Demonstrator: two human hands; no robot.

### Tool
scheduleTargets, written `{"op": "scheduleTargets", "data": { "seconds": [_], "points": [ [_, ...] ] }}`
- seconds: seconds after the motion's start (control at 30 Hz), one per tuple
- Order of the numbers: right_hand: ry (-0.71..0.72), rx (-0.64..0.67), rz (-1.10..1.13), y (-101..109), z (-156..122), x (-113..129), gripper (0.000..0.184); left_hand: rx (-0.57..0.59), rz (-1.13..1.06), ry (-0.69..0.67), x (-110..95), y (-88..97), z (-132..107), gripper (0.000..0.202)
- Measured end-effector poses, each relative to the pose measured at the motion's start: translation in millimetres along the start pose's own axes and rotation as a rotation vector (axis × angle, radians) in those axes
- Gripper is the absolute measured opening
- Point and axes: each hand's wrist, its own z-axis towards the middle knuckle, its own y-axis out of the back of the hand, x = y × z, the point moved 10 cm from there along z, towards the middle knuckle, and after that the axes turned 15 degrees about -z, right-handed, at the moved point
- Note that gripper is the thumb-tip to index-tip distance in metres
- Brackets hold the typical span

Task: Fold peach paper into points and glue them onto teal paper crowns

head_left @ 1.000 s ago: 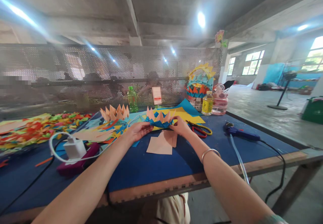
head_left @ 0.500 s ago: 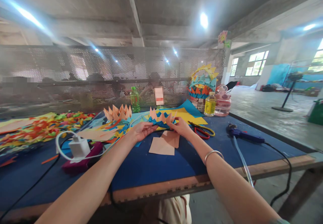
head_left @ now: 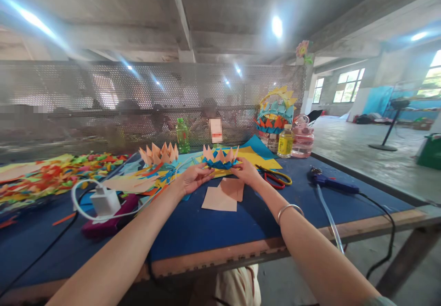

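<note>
I hold a paper crown-shaped ring (head_left: 219, 157) with peach points and a blue band just above the blue table (head_left: 206, 228). My left hand (head_left: 193, 178) pinches its left side and my right hand (head_left: 245, 171) pinches its right side. A silver bangle sits on my right wrist. Below the ring lie flat peach paper squares (head_left: 222, 195). A second peach crown (head_left: 158, 154) stands on the table to the left.
Red-handled scissors (head_left: 275, 178) and a blue glue gun (head_left: 329, 184) with cord lie right. A white charger (head_left: 103, 201) and magenta tool (head_left: 106, 221) lie left, beside coloured paper scraps (head_left: 51, 175). Bottles (head_left: 285, 141) and a paper basket (head_left: 275, 113) stand by the mesh screen (head_left: 138, 99).
Both hands have raised the blue and peach ring slightly and brought it closer into a round shape. The view shifted a little.
</note>
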Motion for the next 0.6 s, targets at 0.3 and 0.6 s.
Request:
{"op": "scheduleTargets", "data": {
  "seconds": [0.3, 0.6],
  "points": [
    [-0.068, 0.104, -0.061, -5, -3, 1, 0.033, 0.017, 0.468, -0.102, -4, 6.8, 7, 0.032],
    [-0.12, 0.009, -0.137, 15, -8, 1, 0.033, 0.249, 0.905, -0.081, 1, -13.2, 0, 0.02]
  ]
}}
